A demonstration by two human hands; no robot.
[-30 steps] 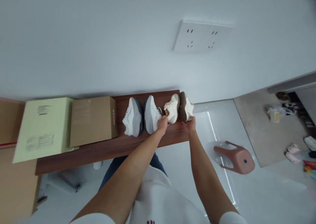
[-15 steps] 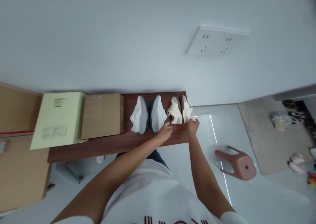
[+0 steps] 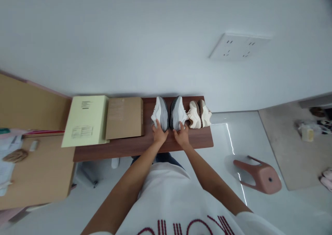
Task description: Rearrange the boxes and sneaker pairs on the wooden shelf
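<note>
On a dark wooden shelf against the wall stand two pairs of shoes. The white and grey pair is in the middle, heels toward me. My left hand grips the heel of the left shoe of that pair. My right hand grips the heel of the right one, fingers curled up against it. The smaller cream and brown pair sits just to the right, near the shelf's end, untouched.
A brown cardboard box and a pale yellow box lie left of the shoes. A light wooden desk with papers is at far left. A pink plastic stool lies tipped on the white floor. A wall socket plate is above.
Both hands let go of the cream pair, now resting on the shelf, and moved left onto the heels of the white and grey pair. The view has shifted left.
</note>
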